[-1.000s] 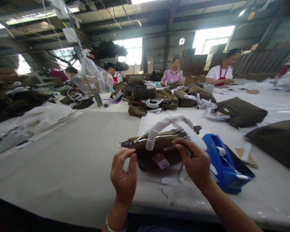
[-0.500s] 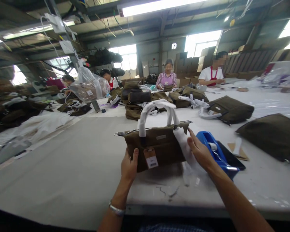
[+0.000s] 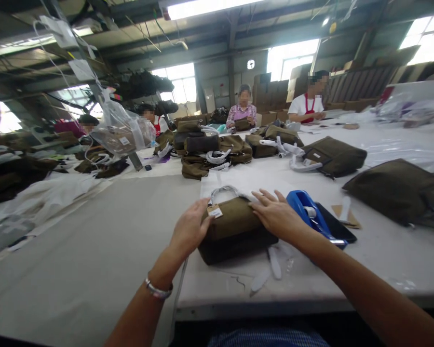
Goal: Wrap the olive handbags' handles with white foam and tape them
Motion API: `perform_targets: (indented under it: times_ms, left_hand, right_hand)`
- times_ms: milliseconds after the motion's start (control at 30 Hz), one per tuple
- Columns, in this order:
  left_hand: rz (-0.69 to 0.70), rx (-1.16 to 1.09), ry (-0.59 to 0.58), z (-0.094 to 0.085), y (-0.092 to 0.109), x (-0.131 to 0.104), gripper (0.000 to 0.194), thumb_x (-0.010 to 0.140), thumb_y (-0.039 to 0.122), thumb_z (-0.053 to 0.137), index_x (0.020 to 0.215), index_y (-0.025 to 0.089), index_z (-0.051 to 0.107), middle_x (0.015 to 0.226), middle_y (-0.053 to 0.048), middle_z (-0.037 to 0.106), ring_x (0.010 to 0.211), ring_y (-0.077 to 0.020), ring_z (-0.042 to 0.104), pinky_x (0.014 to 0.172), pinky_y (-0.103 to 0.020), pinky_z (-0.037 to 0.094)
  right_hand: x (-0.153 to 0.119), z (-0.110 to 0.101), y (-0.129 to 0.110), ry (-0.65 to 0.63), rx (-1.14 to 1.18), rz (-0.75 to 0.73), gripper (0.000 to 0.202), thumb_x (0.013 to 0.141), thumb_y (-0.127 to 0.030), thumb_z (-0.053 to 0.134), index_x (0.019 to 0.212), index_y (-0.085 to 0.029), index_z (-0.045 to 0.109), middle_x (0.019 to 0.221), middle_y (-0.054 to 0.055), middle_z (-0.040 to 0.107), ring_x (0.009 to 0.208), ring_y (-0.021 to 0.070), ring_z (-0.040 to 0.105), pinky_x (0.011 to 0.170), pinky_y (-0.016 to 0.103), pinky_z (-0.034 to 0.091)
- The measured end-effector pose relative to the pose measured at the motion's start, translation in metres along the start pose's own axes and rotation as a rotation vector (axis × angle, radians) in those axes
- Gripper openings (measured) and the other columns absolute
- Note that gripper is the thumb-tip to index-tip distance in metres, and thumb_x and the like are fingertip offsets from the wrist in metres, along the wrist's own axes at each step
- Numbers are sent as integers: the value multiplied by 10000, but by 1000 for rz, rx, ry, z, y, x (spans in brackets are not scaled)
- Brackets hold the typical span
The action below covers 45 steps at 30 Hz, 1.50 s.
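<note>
An olive-brown handbag (image 3: 235, 224) lies tipped over on the table in front of me, its dark base facing me. Its wrapped handle (image 3: 224, 190) points to the far side. A paper tag (image 3: 214, 211) rests on the upper left of the bag. My left hand (image 3: 191, 224) grips the bag's left end, thumb on top and fingers over the far edge. My right hand (image 3: 275, 212) lies against the right end with its fingers spread. White wrapped strips (image 3: 274, 262) stick out beneath the bag at the right.
A blue tape dispenser (image 3: 305, 212) stands just right of my right hand, beside a dark flat object (image 3: 334, 224). More olive bags lie at the right (image 3: 394, 193) and in a pile (image 3: 202, 149) farther back. Several co-workers sit across the table.
The bag was held upright with its front and handles showing. It has been tipped away from me onto the table. My right hand's fingers have spread.
</note>
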<state>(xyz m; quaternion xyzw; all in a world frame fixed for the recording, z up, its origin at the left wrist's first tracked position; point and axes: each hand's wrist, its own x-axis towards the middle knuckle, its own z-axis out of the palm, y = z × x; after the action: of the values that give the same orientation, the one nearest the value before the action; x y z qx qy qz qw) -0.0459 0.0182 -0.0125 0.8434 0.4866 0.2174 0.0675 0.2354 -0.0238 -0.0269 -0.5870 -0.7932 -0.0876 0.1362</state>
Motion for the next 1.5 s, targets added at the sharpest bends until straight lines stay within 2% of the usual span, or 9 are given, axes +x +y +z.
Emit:
perform_targets:
  times_ms: [100,200,367,667,967,1167,1300,1433,1500]
  left_hand:
    - [161,-2,-131,8,19,30,444,1023,326,446,1422,195,590,1495,-99,582,1421,-237,511,1200,-398,400]
    - [176,43,-201,28,33,43,486,1035,351,412,1409,98,592,1505,-185,546,1436,-329,484,1186,-528,396]
    - [117,96,-245,55,39,30,556,1043,336,369,1505,41,464,1583,-222,420,1494,-350,388,1227,-578,309]
    - [60,127,-298,76,36,14,621,1037,414,393,1551,66,406,1629,-169,344,1533,-329,310,1260,-563,277]
    - [20,113,-445,47,37,30,613,1067,451,328,1566,98,384,1650,-149,302,1544,-307,277,1260,-552,282]
    - [84,151,-351,62,37,23,643,1024,442,453,1533,50,424,1627,-193,336,1525,-336,313,1257,-556,298]
    - [52,-14,-321,60,26,10,560,1049,438,389,1507,133,492,1607,-136,414,1505,-304,374,1239,-561,328]
    - [-263,-191,50,41,-4,-19,544,1025,531,406,1481,264,534,1628,-56,415,1528,-277,341,1263,-526,278]
    - [-547,-333,147,40,-17,-37,665,988,620,431,1537,245,452,1658,-74,358,1547,-289,293,1265,-508,258]
  right_hand:
    - [15,-17,-6,-49,-29,-142,352,892,-40,474,1008,-156,785,1268,157,717,1266,338,618,1242,643,200]
    - [33,-24,-15,3,-38,-158,375,907,-18,456,1102,-97,767,1267,197,709,1301,340,597,1274,596,182]
    - [46,14,-15,-73,236,-264,467,1018,-308,531,1429,-91,581,1492,203,551,1421,315,499,1201,501,404]
    - [28,58,1,-221,314,-150,722,1000,-583,512,1530,-95,469,1593,175,411,1503,338,368,1245,545,322]
    - [39,42,0,-278,333,-140,789,997,-632,471,1534,-54,445,1594,177,396,1514,346,341,1245,570,315]
    - [35,38,-7,-213,384,-102,797,937,-617,602,1503,-64,502,1574,206,419,1498,372,367,1243,576,314]
    - [25,36,4,-123,526,-28,520,1003,-469,545,1393,-137,638,1482,147,573,1424,324,496,1219,537,380]
    - [-11,33,28,154,629,344,540,1034,-513,427,1366,-155,658,1439,155,614,1383,313,544,1199,527,411]
    - [-31,38,33,132,690,534,689,999,-621,422,1447,-122,581,1500,178,550,1431,334,485,1222,553,361]
